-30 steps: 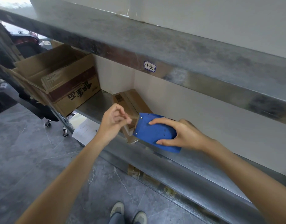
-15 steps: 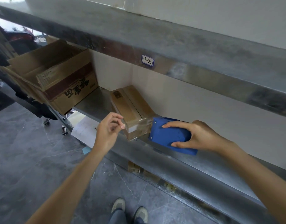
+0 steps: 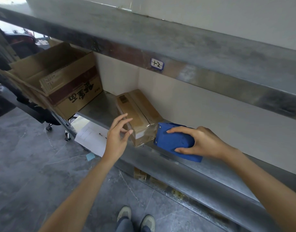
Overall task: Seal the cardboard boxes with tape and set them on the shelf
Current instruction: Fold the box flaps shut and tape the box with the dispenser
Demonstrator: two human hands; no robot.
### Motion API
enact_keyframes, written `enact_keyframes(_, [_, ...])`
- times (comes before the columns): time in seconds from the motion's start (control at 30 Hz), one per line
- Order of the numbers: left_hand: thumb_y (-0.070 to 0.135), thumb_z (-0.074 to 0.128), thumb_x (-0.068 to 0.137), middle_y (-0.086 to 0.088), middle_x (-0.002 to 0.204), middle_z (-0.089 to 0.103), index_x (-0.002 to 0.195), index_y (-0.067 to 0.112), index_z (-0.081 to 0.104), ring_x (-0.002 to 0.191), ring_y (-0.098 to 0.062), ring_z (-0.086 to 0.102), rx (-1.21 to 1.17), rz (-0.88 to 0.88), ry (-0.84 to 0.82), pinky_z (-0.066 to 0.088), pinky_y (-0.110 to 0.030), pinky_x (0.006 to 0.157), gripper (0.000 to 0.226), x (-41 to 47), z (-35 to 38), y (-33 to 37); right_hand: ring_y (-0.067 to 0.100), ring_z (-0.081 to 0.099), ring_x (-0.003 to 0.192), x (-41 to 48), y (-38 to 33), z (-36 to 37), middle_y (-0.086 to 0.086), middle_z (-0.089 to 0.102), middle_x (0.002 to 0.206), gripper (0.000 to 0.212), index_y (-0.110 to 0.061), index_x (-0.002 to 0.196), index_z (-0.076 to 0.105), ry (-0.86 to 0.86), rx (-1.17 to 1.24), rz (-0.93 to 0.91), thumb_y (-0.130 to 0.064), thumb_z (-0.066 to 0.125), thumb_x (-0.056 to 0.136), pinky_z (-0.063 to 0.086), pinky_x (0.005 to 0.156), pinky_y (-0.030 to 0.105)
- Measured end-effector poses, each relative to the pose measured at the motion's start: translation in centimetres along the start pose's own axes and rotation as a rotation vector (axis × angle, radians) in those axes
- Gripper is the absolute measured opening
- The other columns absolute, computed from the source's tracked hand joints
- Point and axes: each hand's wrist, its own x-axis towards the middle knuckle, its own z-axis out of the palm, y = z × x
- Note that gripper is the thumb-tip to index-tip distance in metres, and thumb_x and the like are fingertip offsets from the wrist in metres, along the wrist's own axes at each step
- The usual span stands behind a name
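The roll inside the blue tape tool [image 3: 175, 139] is hidden. The right hand [image 3: 200, 143] covers part of the tool, with its fingers and thumb curled round it. The tool's front end sits against the near end of the small box [image 3: 139, 113], where shiny tape [image 3: 149, 131] wraps the corner. The left hand [image 3: 117, 138] holds nothing and its fingers are loose. They are at the box's near corner, but I cannot tell if they touch it. The dark things far left are too blurry to name.

The small box lies on a gray metal shelf [image 3: 100, 109] against a pale wall [image 3: 210, 106]. A big box [image 3: 63, 84] with open flaps sits at the shelf's left end. A top shelf [image 3: 177, 39] has a little tag [image 3: 157, 63]. Below are a gray stone floor [image 3: 26, 164], a white paper [image 3: 92, 138] and two shoes [image 3: 135, 218].
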Motion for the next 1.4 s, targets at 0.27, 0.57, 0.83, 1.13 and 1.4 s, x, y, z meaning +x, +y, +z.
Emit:
enact_keyframes(0.27, [-0.01, 0.067, 0.086, 0.012, 0.14, 0.051, 0.127, 0.018, 0.064, 0.072, -0.014, 0.058, 0.039, 0.063, -0.042, 0.046, -0.008, 0.073, 0.05, -0.2, 1.1, -1.4, 0.016, 0.049, 0.051, -0.1, 0.2, 0.8, -0.005, 0.054, 0.056, 0.062, -0.06, 0.134, 0.034, 0.03, -0.02, -0.003, -0.061, 0.064, 0.08, 0.044, 0.055, 0.02])
enact_keyframes(0.57, [0.026, 0.067, 0.082, 0.009, 0.124, 0.065, 0.112, 0.018, 0.069, 0.128, -0.016, 0.049, 0.212, 0.204, 0.038, 0.038, -0.038, 0.107, 0.031, 0.7, 1.1, -2.6, 0.014, 0.049, 0.051, 0.6, 0.2, 0.7, -0.013, 0.051, 0.055, 0.062, -0.062, 0.133, 0.032, 0.038, -0.04, 0.019, -0.061, 0.063, 0.078, 0.041, 0.056, 0.016])
enact_keyframes(0.83, [0.016, 0.055, 0.088, 0.001, 0.104, 0.071, 0.099, 0.015, 0.069, 0.118, -0.016, 0.062, 0.308, 0.244, 0.175, 0.039, -0.045, 0.104, 0.018, 2.1, 2.1, -2.9, 0.017, 0.05, 0.054, 0.7, 0.1, 0.8, -0.008, 0.053, 0.055, 0.063, -0.063, 0.133, 0.032, 0.024, -0.014, 0.061, -0.061, 0.063, 0.079, 0.044, 0.054, 0.019])
enact_keyframes(1.13, [-0.003, 0.073, 0.075, -0.001, 0.117, 0.065, 0.109, 0.016, 0.066, 0.125, -0.016, 0.055, 0.29, 0.193, 0.189, 0.036, -0.036, 0.093, 0.04, 1.3, 3.0, -3.3, 0.004, 0.051, 0.055, 1.3, -0.6, 1.0, -0.039, 0.05, 0.066, 0.058, -0.053, 0.134, 0.047, -0.001, -0.028, 0.104, -0.05, 0.072, 0.081, 0.032, 0.05, 0.012])
enact_keyframes(1.4, [0.028, 0.068, 0.071, 0.0, 0.14, 0.041, 0.132, 0.015, 0.047, 0.149, -0.015, 0.025, 0.225, 0.167, -0.094, 0.038, -0.055, 0.109, 0.065, 0.5, 2.4, -3.1, -0.001, 0.052, 0.06, 1.6, -0.8, 0.5, -0.04, 0.049, 0.065, 0.058, -0.052, 0.133, 0.049, 0.001, -0.074, 0.117, -0.047, 0.074, 0.081, 0.03, 0.055, 0.011])
